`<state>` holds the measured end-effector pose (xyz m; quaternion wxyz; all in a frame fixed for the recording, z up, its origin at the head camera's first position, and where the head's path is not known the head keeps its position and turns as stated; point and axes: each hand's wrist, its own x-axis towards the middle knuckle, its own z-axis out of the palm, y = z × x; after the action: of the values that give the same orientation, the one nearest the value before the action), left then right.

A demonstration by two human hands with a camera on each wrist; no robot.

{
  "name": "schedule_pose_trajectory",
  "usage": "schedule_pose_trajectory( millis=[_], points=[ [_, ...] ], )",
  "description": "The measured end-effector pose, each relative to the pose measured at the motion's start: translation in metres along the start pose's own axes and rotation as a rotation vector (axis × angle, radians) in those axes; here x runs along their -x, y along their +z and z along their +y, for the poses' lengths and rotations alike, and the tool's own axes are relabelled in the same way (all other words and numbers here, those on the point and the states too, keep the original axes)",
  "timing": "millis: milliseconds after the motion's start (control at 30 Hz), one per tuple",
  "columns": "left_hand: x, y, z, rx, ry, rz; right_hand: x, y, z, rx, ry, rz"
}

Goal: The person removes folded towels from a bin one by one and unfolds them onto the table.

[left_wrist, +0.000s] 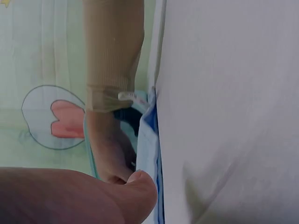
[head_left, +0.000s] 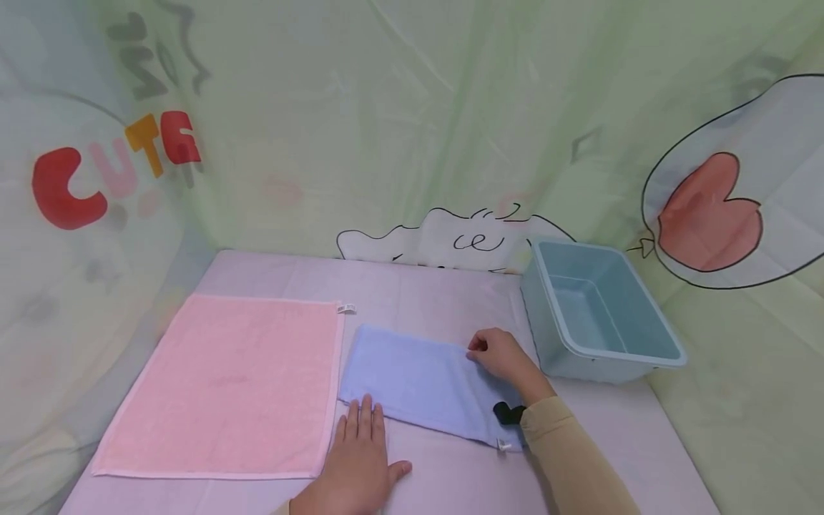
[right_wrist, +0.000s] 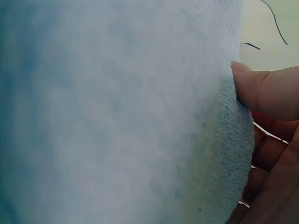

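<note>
A light blue towel, folded over, lies on the table, with a small white label at its near right corner. My right hand pinches its far edge toward the right. In the right wrist view the thumb is on one side of the cloth and curled fingers are behind it; the cloth fills most of that view. With straight fingers, my left hand lies flat at the towel's near left edge, fingertips touching it. The left thumb shows in the left wrist view.
Spread flat on the left is a pink towel with a white label. A blue-green plastic bin stands at the back right, close to the right forearm. Printed curtains enclose the pale table at the back and sides.
</note>
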<state>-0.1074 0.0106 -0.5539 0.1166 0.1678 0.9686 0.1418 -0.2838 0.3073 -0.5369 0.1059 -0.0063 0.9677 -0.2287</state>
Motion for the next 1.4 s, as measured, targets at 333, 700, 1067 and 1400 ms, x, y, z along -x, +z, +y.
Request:
schedule_pose_trajectory(
  millis=[333,700,1067,1400],
  points=[
    [-0.018,-0.013,-0.011,0.057,-0.031,-0.012,0.016,0.0,0.005,0.001,0.007,-0.012],
    [-0.047,-0.031,-0.024,0.092,-0.079,-0.048,0.032,0.004,0.007,-0.011,0.007,-0.016],
    [-0.073,-0.042,-0.037,0.108,-0.038,-0.058,0.058,0.007,0.005,-0.027,-0.015,-0.008],
    [-0.096,-0.052,-0.048,0.084,-0.023,-0.082,0.074,0.017,-0.001,-0.083,0.009,0.062]
  ],
)
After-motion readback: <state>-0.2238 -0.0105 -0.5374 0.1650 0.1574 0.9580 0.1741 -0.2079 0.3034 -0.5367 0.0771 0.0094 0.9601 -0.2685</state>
